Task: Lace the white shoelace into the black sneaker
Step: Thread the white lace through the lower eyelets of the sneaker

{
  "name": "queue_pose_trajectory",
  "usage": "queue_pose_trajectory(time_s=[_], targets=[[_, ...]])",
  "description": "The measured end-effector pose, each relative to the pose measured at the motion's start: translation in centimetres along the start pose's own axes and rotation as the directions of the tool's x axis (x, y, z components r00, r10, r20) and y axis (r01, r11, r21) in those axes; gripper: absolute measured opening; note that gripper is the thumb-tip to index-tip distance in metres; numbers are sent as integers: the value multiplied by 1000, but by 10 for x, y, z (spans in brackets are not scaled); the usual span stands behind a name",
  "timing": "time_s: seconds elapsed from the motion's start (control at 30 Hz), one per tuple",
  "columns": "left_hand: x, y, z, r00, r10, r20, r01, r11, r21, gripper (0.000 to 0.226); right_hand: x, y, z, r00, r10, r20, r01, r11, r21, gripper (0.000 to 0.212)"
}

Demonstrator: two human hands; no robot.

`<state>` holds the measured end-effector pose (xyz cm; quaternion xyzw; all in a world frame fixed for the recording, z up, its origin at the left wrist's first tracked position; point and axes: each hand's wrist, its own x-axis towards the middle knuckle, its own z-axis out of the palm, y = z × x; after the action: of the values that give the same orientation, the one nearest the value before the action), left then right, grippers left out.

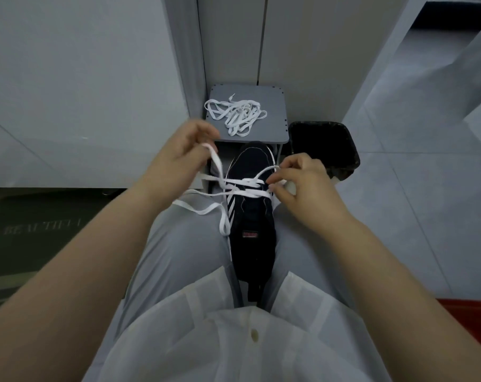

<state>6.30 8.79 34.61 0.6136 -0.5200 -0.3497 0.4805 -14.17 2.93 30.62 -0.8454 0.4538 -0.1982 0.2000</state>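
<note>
The black sneaker (251, 216) lies between my thighs, toe pointing away, with white stripes on its left side. A white shoelace (235, 188) crosses its eyelets in a few rows. My left hand (182, 148) pinches one strand of this lace up and to the left of the shoe; loose lace hangs down over my left thigh. My right hand (300, 180) pinches the lace at the shoe's right edge, near the eyelets.
A second white shoelace (238, 115) lies tangled on a small grey stool (272, 106) just past the shoe's toe. A black bin (323, 146) stands to the right of the stool. A dark mat (32, 230) covers the floor at left, and something red (473, 315) sits at right.
</note>
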Motion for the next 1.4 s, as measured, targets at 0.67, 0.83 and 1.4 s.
queue_pose_trajectory(time_s=[0.67,0.83,1.4], targets=[[-12,-27,43,985,-97,140,-37,680,732,35,0,-9,-40,996,54,68,-66,982,178,14],[-10,-23,43,991,-100,87,8,703,711,16,-4,-5,-14,992,53,111,-39,992,-124,17],[-1,3,-53,931,-95,-353,17,976,-218,23,-22,-3,-70,980,198,-14,-65,389,919,24]])
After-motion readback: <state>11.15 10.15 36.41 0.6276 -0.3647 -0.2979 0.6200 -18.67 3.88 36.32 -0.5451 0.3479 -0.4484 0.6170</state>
